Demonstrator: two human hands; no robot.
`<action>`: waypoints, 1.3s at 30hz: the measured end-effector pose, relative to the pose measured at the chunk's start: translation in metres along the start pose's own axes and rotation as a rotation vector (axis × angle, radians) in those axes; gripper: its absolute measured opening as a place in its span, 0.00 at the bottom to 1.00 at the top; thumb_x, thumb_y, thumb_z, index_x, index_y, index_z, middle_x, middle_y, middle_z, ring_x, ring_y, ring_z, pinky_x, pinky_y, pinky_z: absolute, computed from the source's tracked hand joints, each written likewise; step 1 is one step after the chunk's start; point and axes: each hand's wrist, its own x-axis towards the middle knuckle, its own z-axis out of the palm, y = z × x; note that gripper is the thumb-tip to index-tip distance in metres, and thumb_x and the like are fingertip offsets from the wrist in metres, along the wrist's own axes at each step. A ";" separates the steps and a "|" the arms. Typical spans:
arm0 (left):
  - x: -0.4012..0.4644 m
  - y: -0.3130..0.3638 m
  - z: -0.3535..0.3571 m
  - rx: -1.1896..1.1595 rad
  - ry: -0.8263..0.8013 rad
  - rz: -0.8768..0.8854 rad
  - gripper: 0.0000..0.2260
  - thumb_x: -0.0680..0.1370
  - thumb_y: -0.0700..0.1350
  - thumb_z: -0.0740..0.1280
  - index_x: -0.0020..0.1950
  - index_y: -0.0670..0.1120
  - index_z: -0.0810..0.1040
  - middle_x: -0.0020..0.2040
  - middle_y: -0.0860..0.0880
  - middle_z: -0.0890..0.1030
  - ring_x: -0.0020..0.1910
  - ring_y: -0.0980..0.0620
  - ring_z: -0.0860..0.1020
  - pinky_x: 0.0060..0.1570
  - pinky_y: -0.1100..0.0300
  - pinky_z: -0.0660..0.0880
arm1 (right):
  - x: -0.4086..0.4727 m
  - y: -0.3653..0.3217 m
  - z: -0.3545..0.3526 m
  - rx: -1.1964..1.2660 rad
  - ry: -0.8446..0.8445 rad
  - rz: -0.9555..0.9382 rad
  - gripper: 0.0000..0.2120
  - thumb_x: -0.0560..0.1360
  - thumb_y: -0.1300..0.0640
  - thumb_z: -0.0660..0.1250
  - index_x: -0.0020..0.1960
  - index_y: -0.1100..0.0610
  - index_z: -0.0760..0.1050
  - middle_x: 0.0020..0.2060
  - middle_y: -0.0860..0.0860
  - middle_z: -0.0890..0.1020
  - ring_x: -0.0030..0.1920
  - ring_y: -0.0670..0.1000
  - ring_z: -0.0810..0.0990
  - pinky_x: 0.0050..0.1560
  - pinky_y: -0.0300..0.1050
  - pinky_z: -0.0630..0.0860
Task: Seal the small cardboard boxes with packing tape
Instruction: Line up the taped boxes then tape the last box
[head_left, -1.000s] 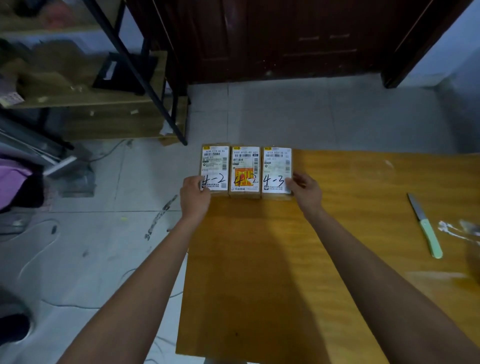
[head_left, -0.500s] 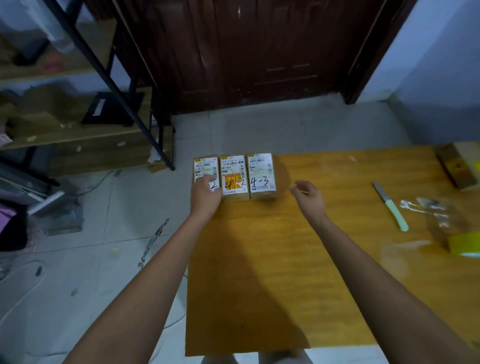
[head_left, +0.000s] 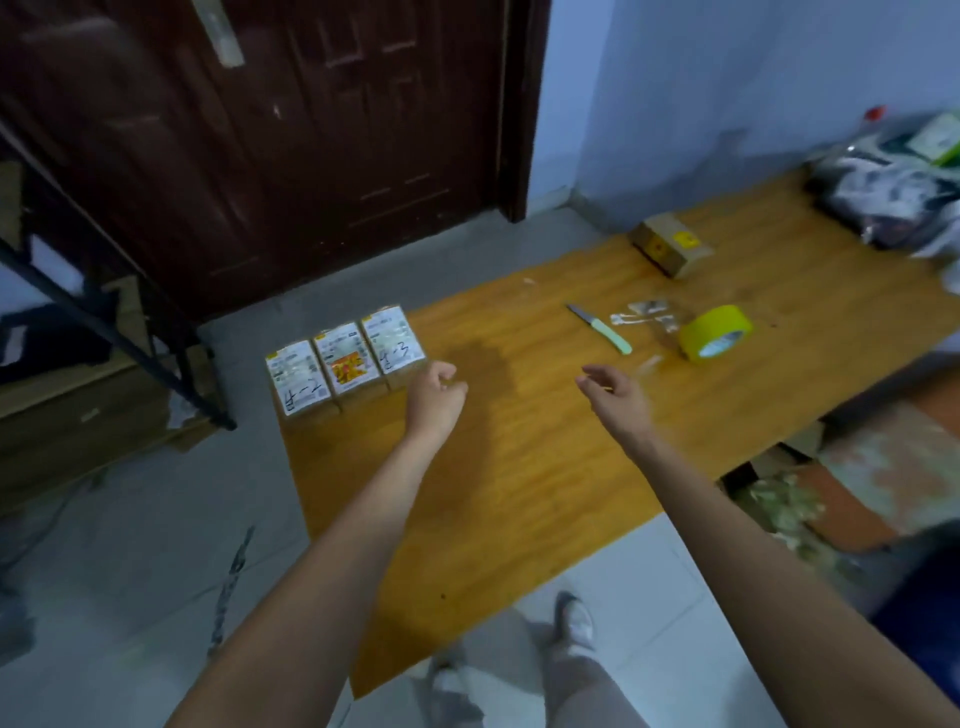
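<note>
Head camera shows both hands held over the wooden surface (head_left: 519, 467) near the middle of the frame, neither holding anything. The left hand (head_left: 434, 397) hangs with its fingers loosely curled, just right of a row of three small boxes (head_left: 345, 361) that lie side by side, touching, at the surface's left corner; each box has a white label with handwritten marks on top. The right hand (head_left: 613, 392) reaches toward the right of the frame with fingers relaxed and slightly spread, somewhat blurred. Beyond it, right of center, lies a knife (head_left: 600, 329) with a pale green handle, then some crumpled clear scraps (head_left: 647, 314), and just beside them a yellow roll of tape (head_left: 717, 332). Farther toward the upper right sits another cardboard box (head_left: 670, 244), and at the frame's right edge a heap of plastic bags (head_left: 893, 192). A dark door (head_left: 311, 130) fills the upper left.
</note>
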 end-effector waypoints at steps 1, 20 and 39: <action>-0.003 0.009 0.017 -0.004 -0.031 0.015 0.11 0.76 0.40 0.66 0.59 0.44 0.77 0.56 0.49 0.77 0.53 0.52 0.75 0.50 0.61 0.68 | -0.001 0.005 -0.016 0.014 0.019 0.009 0.14 0.79 0.54 0.67 0.62 0.58 0.77 0.55 0.56 0.81 0.54 0.53 0.80 0.59 0.53 0.76; -0.016 0.183 0.361 -0.029 -0.065 -0.007 0.05 0.75 0.39 0.65 0.45 0.49 0.77 0.48 0.52 0.79 0.47 0.51 0.76 0.46 0.58 0.70 | 0.147 0.121 -0.318 0.053 -0.044 0.031 0.08 0.80 0.51 0.64 0.57 0.51 0.76 0.56 0.52 0.81 0.56 0.54 0.80 0.59 0.59 0.76; 0.199 0.226 0.448 -0.153 -0.089 -0.293 0.02 0.76 0.42 0.62 0.47 0.48 0.73 0.46 0.47 0.77 0.47 0.48 0.74 0.48 0.55 0.70 | 0.394 0.087 -0.303 -0.213 -0.107 0.062 0.12 0.78 0.55 0.65 0.60 0.57 0.77 0.48 0.50 0.80 0.54 0.54 0.79 0.55 0.46 0.72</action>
